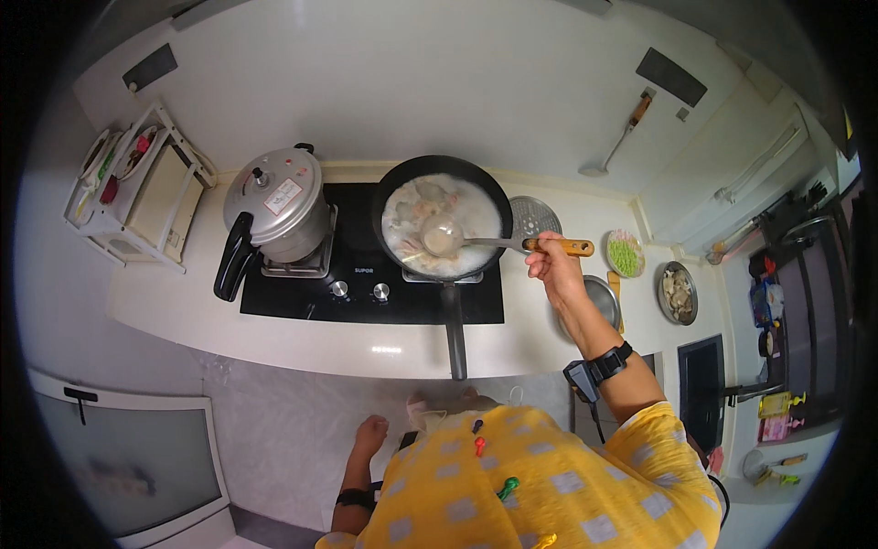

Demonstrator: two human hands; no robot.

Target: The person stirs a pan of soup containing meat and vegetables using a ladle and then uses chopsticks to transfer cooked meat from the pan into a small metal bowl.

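Note:
My right hand (557,269) grips the wooden handle of a metal ladle (494,243). The ladle's round bowl sits in whitish, steaming liquid (473,206) with pale and pinkish food pieces, inside a black wok-style pan (446,167). This pan stands on the right burner of a black gas hob (357,233), its long handle (453,336) pointing towards me over the counter edge. Low at my side hangs my left hand (371,435), fingers curled, with nothing visible in it.
On the left burner stands a lidded pressure cooker (274,199). Right of the pan lie a perforated metal disc (534,218), a metal bowl (601,302), a bowl of chopped greens (625,257) and a metal bowl of mushroom-like pieces (678,295). A spatula (621,141) hangs on the wall; a sink (701,384) lies farther right.

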